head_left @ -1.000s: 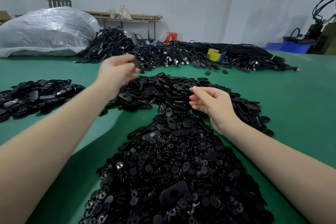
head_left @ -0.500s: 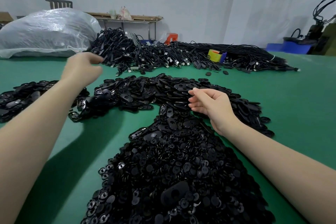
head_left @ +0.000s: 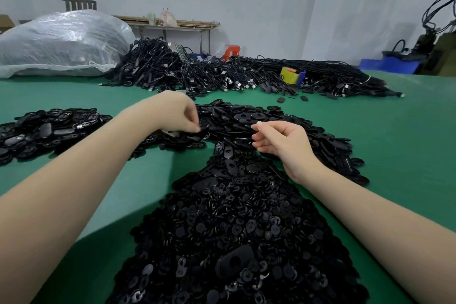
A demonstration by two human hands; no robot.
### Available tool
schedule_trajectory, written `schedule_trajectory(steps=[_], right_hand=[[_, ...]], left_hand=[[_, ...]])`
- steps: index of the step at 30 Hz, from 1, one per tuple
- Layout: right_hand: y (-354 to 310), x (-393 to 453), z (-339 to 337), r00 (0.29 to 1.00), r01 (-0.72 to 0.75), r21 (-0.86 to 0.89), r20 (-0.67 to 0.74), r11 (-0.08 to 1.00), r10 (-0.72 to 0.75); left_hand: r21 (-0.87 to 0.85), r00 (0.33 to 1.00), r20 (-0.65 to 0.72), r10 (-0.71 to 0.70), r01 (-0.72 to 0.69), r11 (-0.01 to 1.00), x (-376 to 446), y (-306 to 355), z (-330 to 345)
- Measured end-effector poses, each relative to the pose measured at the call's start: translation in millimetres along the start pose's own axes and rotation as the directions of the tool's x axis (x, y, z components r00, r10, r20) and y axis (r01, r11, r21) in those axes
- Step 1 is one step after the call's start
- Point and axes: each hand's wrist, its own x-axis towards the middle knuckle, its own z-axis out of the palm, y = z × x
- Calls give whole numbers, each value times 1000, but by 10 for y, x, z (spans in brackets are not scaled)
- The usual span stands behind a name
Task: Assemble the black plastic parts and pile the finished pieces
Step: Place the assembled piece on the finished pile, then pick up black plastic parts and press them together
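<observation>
**Both hands over the far heap, grip unclear**

Left hand (head_left: pixel 177 112) is reaching in from the left, knuckles up, fingers curled downward with tips bunched at the left edge of the far heap (head_left: pixel 276 128). It's motion-blurred. Tips look to touch the parts there, but can't tell if anything is pinched between them.

Right hand (head_left: pixel 281 142) hovers over the middle of the same heap, palm turned left. Thumb and forefinger are brought close together at the tip, the other fingers curled loosely beneath. Can't see a part between thumb and finger: gap is narrow, contents not resolvable.

Parts:
- Far heap: flat oval black plastic shells, matte to semi-gloss, many with a round hole, lying overlapped in a wide band across the table (head_left: pixel 394 155).
- Near heap (head_left: pixel 234 234): smaller round and tabbed black pieces, denser and knobbier, running from the near edge up to meet the far heap just below the right hand. One bigger oval shell (head_left: pixel 234 263) lies on top near the front.
- Left pile (head_left: pixel 47 128): oval black pieces, some glossy, well apart from both hands.

Table is covered in smooth green matting. At the far side is a long tangle of black cables (head_left: pixel 222 76) with metal plugs, a yellow-and-blue block (head_left: pixel 292 75) set in it, and a bulging clear plastic bag (head_left: pixel 61 42) at far left.
</observation>
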Motion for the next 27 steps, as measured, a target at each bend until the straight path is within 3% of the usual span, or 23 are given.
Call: schedule_trajectory(steps=[2, 5, 8, 11, 17, 22, 27], right_hand=[[4, -1, 0, 1000, 2, -4, 0, 1000, -2], [10, -1, 0, 1000, 9, -9, 3, 1000, -9], [10, -2, 3, 1000, 14, -8, 5, 1000, -14], [10, -2, -1, 1000, 16, -9, 7, 1000, -15], [17, 0, -3, 1000, 17, -15, 7, 1000, -17], [18, 3, -6, 1000, 15, -15, 8, 1000, -15], [25, 6, -2, 1000, 8, -15, 10, 1000, -8]], left_hand=[[-93, 998, 57, 34, -28, 995, -37, 198, 22], [52, 991, 133, 5, -12, 999, -58, 486, 205], [136, 997, 22, -74, 71, 988, -56, 650, 435], [92, 994, 5, -113, 112, 989, -44, 678, 482], [-65, 995, 94, -16, 22, 998, -26, 599, 406], [-264, 989, 148, 13, 27, 964, -21, 518, 394], [-226, 997, 77, -1, 19, 974, 6, 553, 471]])
